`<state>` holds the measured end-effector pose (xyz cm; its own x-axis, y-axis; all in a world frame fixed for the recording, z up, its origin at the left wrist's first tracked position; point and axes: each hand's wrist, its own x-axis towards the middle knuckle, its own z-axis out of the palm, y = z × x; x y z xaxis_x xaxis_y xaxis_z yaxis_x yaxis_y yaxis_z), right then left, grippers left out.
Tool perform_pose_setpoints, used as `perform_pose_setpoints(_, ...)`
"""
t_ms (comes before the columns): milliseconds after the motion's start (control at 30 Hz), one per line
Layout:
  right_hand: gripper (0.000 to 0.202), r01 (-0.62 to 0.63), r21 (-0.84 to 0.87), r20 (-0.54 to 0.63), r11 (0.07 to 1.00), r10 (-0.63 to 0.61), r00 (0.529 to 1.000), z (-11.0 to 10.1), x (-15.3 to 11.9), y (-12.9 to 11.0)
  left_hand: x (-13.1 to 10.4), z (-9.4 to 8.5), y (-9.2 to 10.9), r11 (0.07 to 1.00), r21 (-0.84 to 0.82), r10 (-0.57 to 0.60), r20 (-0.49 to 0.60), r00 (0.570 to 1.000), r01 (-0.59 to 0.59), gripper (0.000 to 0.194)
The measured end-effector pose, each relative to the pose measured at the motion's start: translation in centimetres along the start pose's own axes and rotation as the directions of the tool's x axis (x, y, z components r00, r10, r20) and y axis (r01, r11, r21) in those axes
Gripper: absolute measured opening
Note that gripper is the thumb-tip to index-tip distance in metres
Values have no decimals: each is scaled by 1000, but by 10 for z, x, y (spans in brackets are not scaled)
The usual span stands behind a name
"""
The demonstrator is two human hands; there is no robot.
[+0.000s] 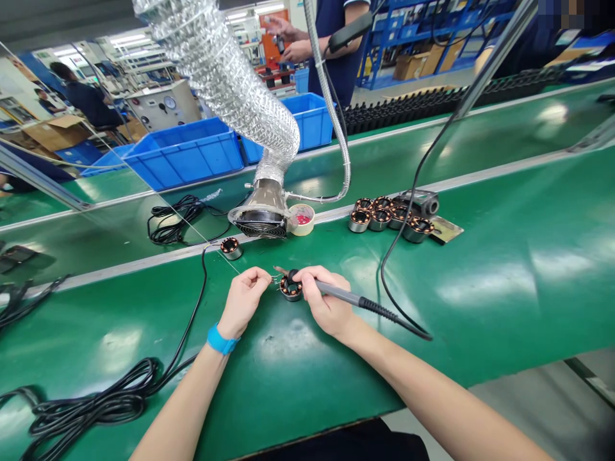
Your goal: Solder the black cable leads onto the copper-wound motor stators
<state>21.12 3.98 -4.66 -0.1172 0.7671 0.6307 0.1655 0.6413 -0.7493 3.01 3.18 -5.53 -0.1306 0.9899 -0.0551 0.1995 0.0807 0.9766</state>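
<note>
To your right, a broad stretch of green bench (509, 282) is lying open beyond the looping soldering-iron cable (418, 330), while grouped stators (359, 221) are blocking its far left corner. Straight ahead, the fan hood (263, 221) and tape roll (307, 224) are barring the way, with a lone stator (232, 251) and a slanting thin wire (192, 225) crowding the space beyond your left hand (244, 299). On your left, a black cable (204, 278) is running down into a coiled bundle (129, 403), while room is opening between your forearms (418, 365).

The head camera looks down across the bench (278, 365).
</note>
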Motion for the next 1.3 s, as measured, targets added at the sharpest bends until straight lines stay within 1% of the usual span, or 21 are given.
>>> perform_pose_setpoints(67,18,45,-37,30,998,-44,999,2,1,3,-3,0,3,1000,7,4,14,1000,-4,17)
perform_pose_setpoints(133,17,104,-78,87,992,-97,991,6,2,8,-6,1,7,1000,24,17,27,999,-18,18)
perform_pose_setpoints(233,26,165,-98,188,981,-144,972,13,3,17,-10,3,11,996,53,65,41,997,-67,21)
perform_pose_setpoints(367,39,145,-58,258,988,-126,958,20,2,24,-13,4,12,986,94,135,55,989,-140,21)
perform_pose_setpoints(567,41,90,-41,318,995,-72,945,23,-3,28,-18,1,10,959,192,199,79,977,-211,21)
perform_pose_setpoints(667,41,94,-34,321,995,-78,944,23,-4,29,-21,-2,12,958,222,170,76,982,-183,22)
perform_pose_setpoints(800,43,98,-38,277,994,-84,957,22,-1,26,-24,-4,14,973,199,98,86,991,-114,24)
perform_pose_setpoints(967,42,111,-8,323,994,-102,941,23,1,24,-25,-3,13,970,196,127,88,988,-142,23)
perform_pose_setpoints(1067,41,97,-30,339,995,-81,937,23,0,21,-25,-2,13,968,195,147,84,986,-161,22)
perform_pose_setpoints(1167,38,88,-59,379,994,-59,923,21,-1,18,-27,-2,13,964,206,150,88,985,-166,21)
perform_pose_setpoints(1233,38,98,-63,370,993,-68,926,19,-2,18,-28,-3,13,961,226,141,94,986,-159,20)
perform_pose_setpoints(1300,38,109,-59,315,992,-85,945,19,-2,20,-28,-4,14,956,251,132,95,987,-152,20)
